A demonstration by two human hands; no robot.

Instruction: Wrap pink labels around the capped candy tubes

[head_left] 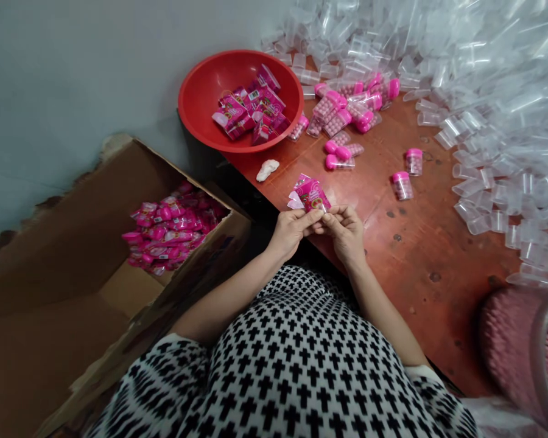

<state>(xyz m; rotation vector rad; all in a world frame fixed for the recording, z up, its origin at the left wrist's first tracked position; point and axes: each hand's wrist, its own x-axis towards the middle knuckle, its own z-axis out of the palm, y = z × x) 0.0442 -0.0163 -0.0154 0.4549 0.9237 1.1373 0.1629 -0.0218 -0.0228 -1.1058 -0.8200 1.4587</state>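
Note:
A pink printed plastic wrapper (pixel 313 194) is pinched between the fingertips of both my hands at the table's near edge. My left hand (pixel 293 230) is closed on its lower edge from the left, and my right hand (pixel 346 231) grips the same edge from the right, thumbs almost touching. Whether anything is inside the wrapper, I cannot tell. Just beyond lie a few small clear jars (pixel 340 162) with pink lids and pink beads in them. Two more filled jars (pixel 402 185) stand upright to the right.
A red bowl (pixel 201 125) holds several pink wrappers. At left, an open cardboard box (pixel 73 243) contains a heap of pink wrapped packs (pixel 167 228). Filled jars and many empty clear containers (pixel 506 140) cover the table's far and right sides. A tub of pink beads (pixel 506 340) stands lower right.

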